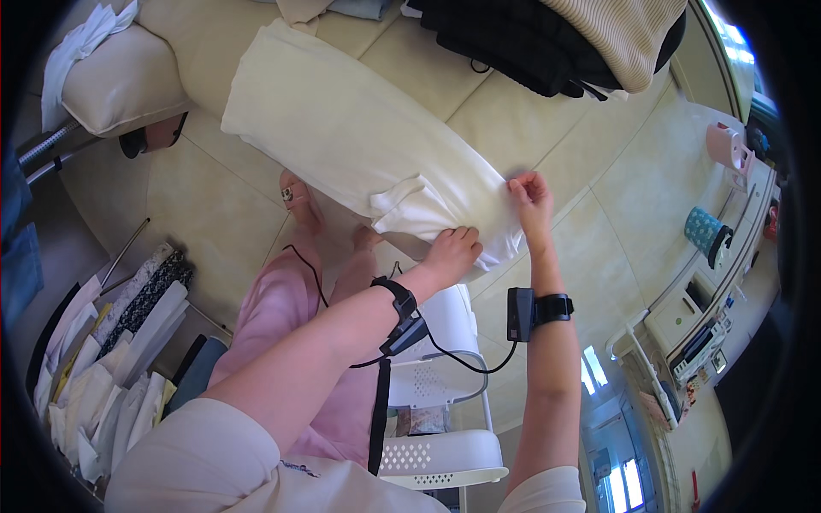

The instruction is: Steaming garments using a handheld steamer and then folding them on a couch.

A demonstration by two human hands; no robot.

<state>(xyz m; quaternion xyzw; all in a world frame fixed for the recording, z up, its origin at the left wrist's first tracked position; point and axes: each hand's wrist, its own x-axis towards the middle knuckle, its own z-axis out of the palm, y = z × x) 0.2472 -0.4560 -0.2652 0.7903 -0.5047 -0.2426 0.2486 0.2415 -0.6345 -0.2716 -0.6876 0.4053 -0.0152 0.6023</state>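
A long cream-white cloth garment (359, 122) lies stretched before me, a bunched flap on its near side. My left hand (454, 253) rests on the garment's near edge beside that flap, fingers curled over the fabric; whether they grip it cannot be made out. At the garment's right edge, my right hand (532, 192) pinches the cloth between thumb and fingers. Both wrists wear black straps with small boxes joined by a cable.
A pile of dark clothes (507, 38) with a ribbed beige garment lies at the top. Hanging clothes (122, 365) fill the lower left. White perforated baskets (442, 449) stand on a rack beside my legs. A beige cushion (128, 77) is at upper left.
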